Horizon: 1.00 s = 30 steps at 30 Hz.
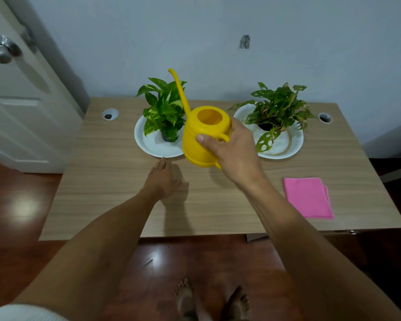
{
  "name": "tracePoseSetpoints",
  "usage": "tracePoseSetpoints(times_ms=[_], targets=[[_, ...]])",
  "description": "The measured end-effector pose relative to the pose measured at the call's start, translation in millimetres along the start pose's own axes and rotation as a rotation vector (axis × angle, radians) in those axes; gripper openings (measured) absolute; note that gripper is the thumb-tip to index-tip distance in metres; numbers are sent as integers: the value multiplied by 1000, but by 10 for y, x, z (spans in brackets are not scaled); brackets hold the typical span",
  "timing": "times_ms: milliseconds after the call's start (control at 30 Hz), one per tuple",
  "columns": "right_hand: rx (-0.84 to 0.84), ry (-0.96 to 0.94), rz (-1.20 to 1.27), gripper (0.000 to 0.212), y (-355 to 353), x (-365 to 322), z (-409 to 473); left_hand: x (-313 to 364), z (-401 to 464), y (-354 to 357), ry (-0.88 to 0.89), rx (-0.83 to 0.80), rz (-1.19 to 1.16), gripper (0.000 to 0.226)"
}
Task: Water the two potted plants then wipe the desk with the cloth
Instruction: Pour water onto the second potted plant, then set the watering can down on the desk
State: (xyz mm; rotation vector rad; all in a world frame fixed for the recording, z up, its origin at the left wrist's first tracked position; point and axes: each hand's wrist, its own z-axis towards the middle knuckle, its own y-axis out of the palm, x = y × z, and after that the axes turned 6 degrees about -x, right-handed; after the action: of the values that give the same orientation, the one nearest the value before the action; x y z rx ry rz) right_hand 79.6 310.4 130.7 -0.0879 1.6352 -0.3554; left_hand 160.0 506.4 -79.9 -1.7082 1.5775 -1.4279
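My right hand (232, 149) grips the handle of a yellow watering can (202, 133), held above the desk between the two plants, its long spout pointing up and back over the left plant. The left potted plant (163, 110), with broad variegated leaves, stands on a white plate (148, 144). The right potted plant (277, 112), with holed leaves, stands on another white plate (285, 144). My left hand (164, 179) rests flat on the desk, fingers straight, just in front of the left plate. A folded pink cloth (307, 196) lies at the desk's right front.
The wooden desk (116, 181) stands against a pale wall. Two round cable holes (110, 114) (324, 117) sit in its back corners. A white door with a metal knob (2, 50) is at the left. My bare feet (211, 300) stand on the dark wood floor.
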Motion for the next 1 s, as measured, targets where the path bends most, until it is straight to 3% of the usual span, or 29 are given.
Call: tracePoseSetpoints(times_ms=[300, 667, 1000], targets=[[-7, -68, 57, 49, -836, 474, -290, 782, -23, 97, -8, -6, 68, 92], [5, -80, 53, 56, -2527, 1265, -621, 2573, 0, 847, -5, 7, -1, 91], [101, 30, -28, 63, -3786, 2067, -867, 4095, 179, 1577, 145, -70, 39, 92]])
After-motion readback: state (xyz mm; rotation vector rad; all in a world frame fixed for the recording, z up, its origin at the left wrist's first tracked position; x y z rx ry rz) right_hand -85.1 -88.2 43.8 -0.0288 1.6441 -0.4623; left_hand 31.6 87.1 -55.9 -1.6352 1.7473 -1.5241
